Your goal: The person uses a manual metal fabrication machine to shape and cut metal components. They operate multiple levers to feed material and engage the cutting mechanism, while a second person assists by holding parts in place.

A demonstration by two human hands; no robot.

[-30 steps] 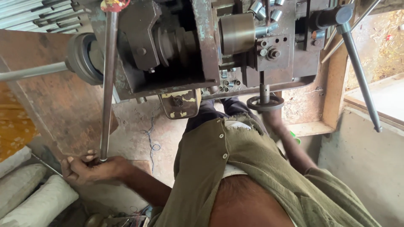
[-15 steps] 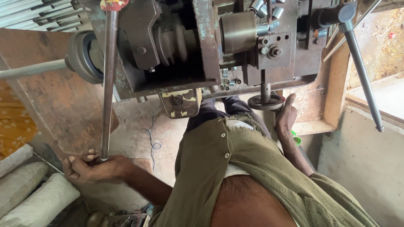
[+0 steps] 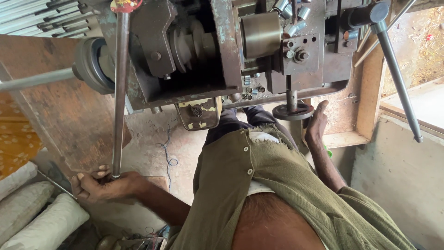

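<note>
A rusty grey metal machine [image 3: 152,55] with pulleys and bolts stands in front of me. My left hand [image 3: 99,185] is closed around the lower end of a long steel lever rod [image 3: 119,92] that rises to a red knob at the machine's top. My right hand [image 3: 317,125] hangs with fingers stretched out just right of a small round handwheel [image 3: 291,111] on a vertical shaft under the machine; it holds nothing. My olive shirt [image 3: 277,185] fills the lower middle.
A second long steel handle [image 3: 397,88] slants down at the right, beside a wooden frame [image 3: 370,92]. Steel rods [image 3: 37,16] are stacked top left. White sacks [image 3: 41,222] lie bottom left. A blue wire [image 3: 169,153] trails on the concrete floor.
My right hand has come off the small handwheel and opened beside it. My left hand stays on the lever rod's end.
</note>
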